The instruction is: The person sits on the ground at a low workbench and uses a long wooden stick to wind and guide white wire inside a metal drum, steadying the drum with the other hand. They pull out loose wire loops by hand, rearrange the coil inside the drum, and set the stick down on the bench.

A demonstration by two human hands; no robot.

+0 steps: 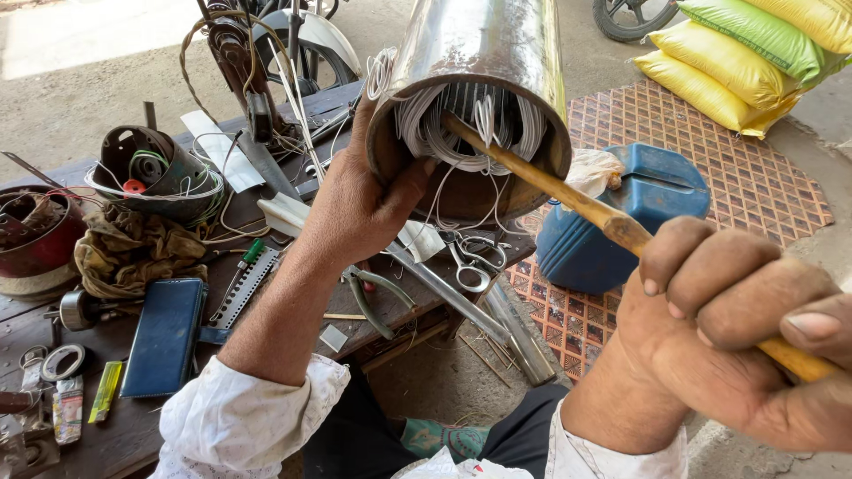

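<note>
Outdoor workshop, concrete ground; dark wooden surface (133,426) at left, cluttered; red patterned mat (710,168) at right.

Item: metal cylinder (479,53), a motor stator housing, tilted with its open end toward the camera, raised above the surface edge; white winding wires (426,133) coiled inside the mouth, loose ends trailing down.

Left hand (355,204): fingers wrapped over the lower left rim of the cylinder, thumb pressed at the opening beside the wires; holding it steady.

Right hand (737,328): fingers closed tight around a wooden stick (568,195); the stick's far tip lies inside the cylinder mouth, against the windings.

On the surface: scissors (475,262) and green-handled pliers (373,297) just below the cylinder; blue wallet-like case (164,337); rag (129,253); second wound housing (160,173) farther left; red round casing (35,239) at the edge.

On the mat: blue plastic canister (621,222); yellow and green sacks (754,53) beyond.
</note>
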